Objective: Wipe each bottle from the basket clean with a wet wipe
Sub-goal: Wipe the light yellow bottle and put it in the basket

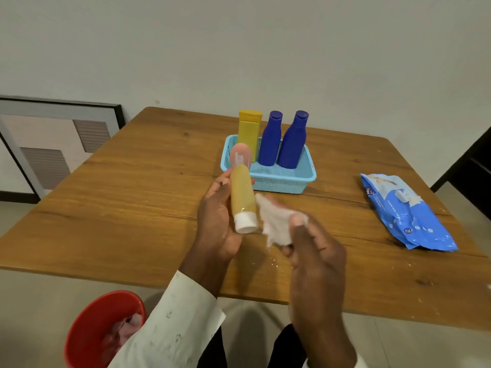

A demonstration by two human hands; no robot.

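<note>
My left hand (216,221) grips a yellow-tan tube bottle (242,192) with a white cap, which points toward me, above the wooden table (132,208). My right hand (313,251) pinches a crumpled white wet wipe (276,221) just right of the bottle's cap. A light blue basket (268,179) stands behind my hands. In it stand a yellow bottle (249,131) and two dark blue bottles (271,139) (293,142). A pink rounded item (240,155) shows at the basket's near left corner, behind the held bottle.
A blue pack of wet wipes (406,211) lies on the table at the right. A red bin (103,330) with used wipes sits on the floor at lower left. A framed picture (53,144) leans against the wall at the left. White crumbs dot the table's near edge.
</note>
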